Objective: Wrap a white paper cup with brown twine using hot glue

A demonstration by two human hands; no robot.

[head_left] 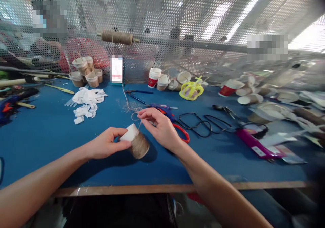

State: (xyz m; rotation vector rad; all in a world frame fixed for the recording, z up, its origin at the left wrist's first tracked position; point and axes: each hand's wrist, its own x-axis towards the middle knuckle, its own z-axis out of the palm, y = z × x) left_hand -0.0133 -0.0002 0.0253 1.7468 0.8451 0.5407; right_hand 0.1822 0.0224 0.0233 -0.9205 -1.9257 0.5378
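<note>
A white paper cup (129, 133), tilted on its side, is held by my left hand (108, 142) between thumb and fingers. Brown twine (140, 146) wraps part of the cup, leaving a white band bare near my left fingers. My right hand (161, 128) pinches the strand of twine (139, 124) just above the cup. From there the strand loops on the table and runs back up toward a twine spool (116, 37) mounted on a rod. Under and behind my right hand lie a blue glue gun (165, 111) and red-handled scissors (183, 133).
Twine-wrapped cups (91, 79) are stacked at the back left, near crumpled white paper strips (88, 97). A yellow woven basket (191, 90) and more cups (154, 77) line the mesh partition (157, 52). Black cable (195, 124) and a purple packet (259, 145) lie to the right.
</note>
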